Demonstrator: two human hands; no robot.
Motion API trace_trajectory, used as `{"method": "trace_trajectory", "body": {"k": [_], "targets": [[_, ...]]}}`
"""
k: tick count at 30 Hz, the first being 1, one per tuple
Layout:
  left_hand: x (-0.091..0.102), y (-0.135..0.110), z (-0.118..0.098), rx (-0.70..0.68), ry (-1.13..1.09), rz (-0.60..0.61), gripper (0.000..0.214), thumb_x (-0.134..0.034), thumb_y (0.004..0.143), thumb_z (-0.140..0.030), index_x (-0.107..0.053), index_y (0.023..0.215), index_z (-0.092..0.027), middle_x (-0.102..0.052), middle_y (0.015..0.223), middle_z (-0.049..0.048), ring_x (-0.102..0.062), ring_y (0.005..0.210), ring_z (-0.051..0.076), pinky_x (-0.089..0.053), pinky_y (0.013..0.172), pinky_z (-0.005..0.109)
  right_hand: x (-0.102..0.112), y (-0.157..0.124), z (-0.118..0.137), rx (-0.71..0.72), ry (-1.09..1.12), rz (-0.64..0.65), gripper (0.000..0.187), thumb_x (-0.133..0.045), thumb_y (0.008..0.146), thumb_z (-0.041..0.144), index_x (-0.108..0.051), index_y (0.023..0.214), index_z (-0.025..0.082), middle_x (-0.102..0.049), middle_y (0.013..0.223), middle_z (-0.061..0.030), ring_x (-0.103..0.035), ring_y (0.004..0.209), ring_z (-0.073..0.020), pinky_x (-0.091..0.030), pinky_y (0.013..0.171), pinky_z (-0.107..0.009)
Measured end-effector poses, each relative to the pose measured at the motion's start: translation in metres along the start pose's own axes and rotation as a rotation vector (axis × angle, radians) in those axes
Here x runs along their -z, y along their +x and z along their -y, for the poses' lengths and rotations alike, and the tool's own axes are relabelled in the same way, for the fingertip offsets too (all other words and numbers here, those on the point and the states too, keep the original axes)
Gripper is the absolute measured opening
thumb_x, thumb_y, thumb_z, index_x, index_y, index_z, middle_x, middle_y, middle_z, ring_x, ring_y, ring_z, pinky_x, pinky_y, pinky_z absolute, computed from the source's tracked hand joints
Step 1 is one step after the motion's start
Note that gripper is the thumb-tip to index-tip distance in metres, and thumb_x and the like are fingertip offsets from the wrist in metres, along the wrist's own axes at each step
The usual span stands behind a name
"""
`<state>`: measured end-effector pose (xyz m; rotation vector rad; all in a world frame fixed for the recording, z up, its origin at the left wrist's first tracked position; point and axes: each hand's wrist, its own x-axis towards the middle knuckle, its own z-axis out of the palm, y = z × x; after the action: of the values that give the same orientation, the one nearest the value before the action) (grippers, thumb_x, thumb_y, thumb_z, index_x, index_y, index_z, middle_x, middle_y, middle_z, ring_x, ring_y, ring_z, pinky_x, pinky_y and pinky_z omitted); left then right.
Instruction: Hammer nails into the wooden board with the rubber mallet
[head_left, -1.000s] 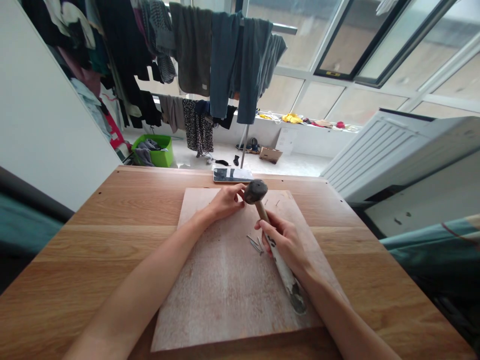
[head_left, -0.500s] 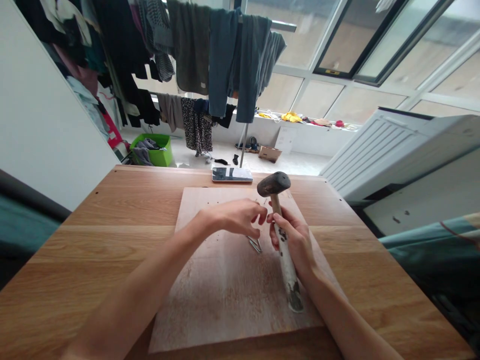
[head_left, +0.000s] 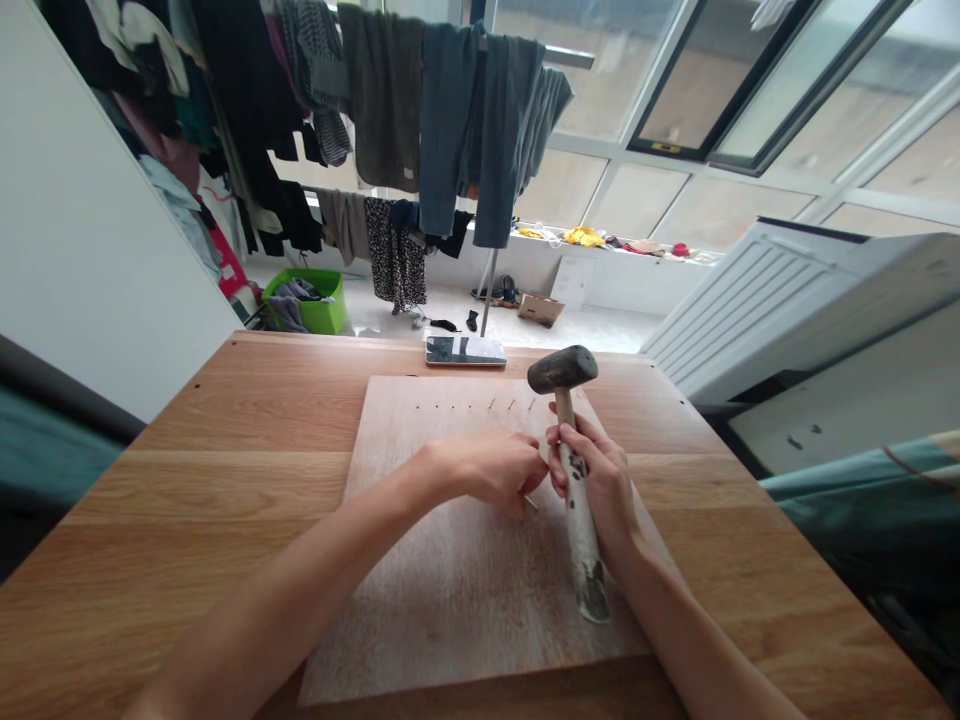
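Note:
My right hand (head_left: pixel 596 470) is wrapped around the pale, paint-worn handle of a mallet (head_left: pixel 562 370), whose dark head points up and away from me. Just left of it, my left hand (head_left: pixel 499 472) is closed low over the wooden board (head_left: pixel 420 600). The end of a nail (head_left: pixel 532 503) pokes out beneath its fingers; the rest is hidden by the hand. Toward the board's far edge, a few thin nails (head_left: pixel 511 405) stand up in a row, with several small dark holes (head_left: pixel 437 407) continuing the row to the left.
The board lies on a wood-grain table (head_left: pixel 187 500). A phone (head_left: pixel 466 350) rests at the table's far edge. Beyond are hanging clothes (head_left: pixel 450 130), a green basket (head_left: pixel 322 305) with cloth in it and a cardboard box (head_left: pixel 540 309) on the floor. A white appliance-like panel (head_left: pixel 750 290) stands at right.
My left hand has come down and closed over the nails that lay loose on the board. My right hand and the mallet have shifted slightly to the right.

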<state>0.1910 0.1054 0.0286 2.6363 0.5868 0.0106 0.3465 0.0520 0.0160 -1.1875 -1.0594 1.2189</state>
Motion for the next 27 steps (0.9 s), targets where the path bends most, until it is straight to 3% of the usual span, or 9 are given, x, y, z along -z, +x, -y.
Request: {"method": "trace_trajectory", "body": {"k": [8,11,15,20,27], "targets": [[0.009,-0.005,0.006,0.033,-0.010,-0.049,0.010,-0.080,0.071,-0.023,-0.071,0.075,-0.018,-0.067,0.092,0.0044,-0.057,0.073,0.017,-0.040,0.060,0.030,0.000,0.000,0.002,0.010,-0.020,-0.007,0.024,-0.064,0.088,0.043,-0.063,0.085,0.019,-0.051,0.048,0.0052,-0.041,0.036,-0.0089,-0.033,0.035,-0.019],[0.024,-0.016,0.021,0.113,-0.140,-0.111,0.009,-0.076,0.070,-0.014,-0.070,0.076,-0.018,-0.067,0.084,0.0020,-0.059,0.073,0.015,-0.041,0.061,0.027,0.000,0.000,0.001,-0.015,-0.004,-0.030,0.025,-0.066,0.085,0.044,-0.063,0.087,0.019,-0.054,0.055,0.0049,-0.043,0.038,-0.0084,-0.034,0.034,-0.019],[0.036,-0.033,0.056,0.230,-0.375,-0.303,0.013,-0.067,0.073,-0.011,-0.068,0.085,-0.016,-0.067,0.077,0.0002,-0.060,0.070,0.014,-0.043,0.061,0.025,-0.002,0.000,0.002,-0.026,0.027,-0.055,0.028,-0.070,0.081,0.043,-0.064,0.093,0.019,-0.057,0.066,0.0039,-0.046,0.040,-0.0075,-0.035,0.034,-0.019],[0.025,-0.042,0.094,0.351,-0.556,-0.451,0.037,-0.065,0.079,-0.016,-0.066,0.116,-0.020,-0.066,0.078,-0.0009,-0.063,0.074,0.015,-0.048,0.068,0.026,-0.002,-0.001,0.001,-0.020,-0.013,-0.027,0.025,-0.068,0.085,0.043,-0.062,0.084,0.019,-0.054,0.061,0.0042,-0.043,0.038,-0.0070,-0.034,0.034,-0.019],[0.012,-0.037,0.100,0.340,-0.663,-0.529,0.014,-0.066,0.082,-0.023,-0.062,0.096,-0.019,-0.066,0.077,0.0001,-0.064,0.073,0.014,-0.048,0.064,0.024,-0.002,-0.002,0.000,-0.024,-0.013,-0.014,0.024,-0.067,0.085,0.043,-0.062,0.084,0.019,-0.053,0.059,0.0047,-0.042,0.039,-0.0074,-0.034,0.034,-0.020]]}}
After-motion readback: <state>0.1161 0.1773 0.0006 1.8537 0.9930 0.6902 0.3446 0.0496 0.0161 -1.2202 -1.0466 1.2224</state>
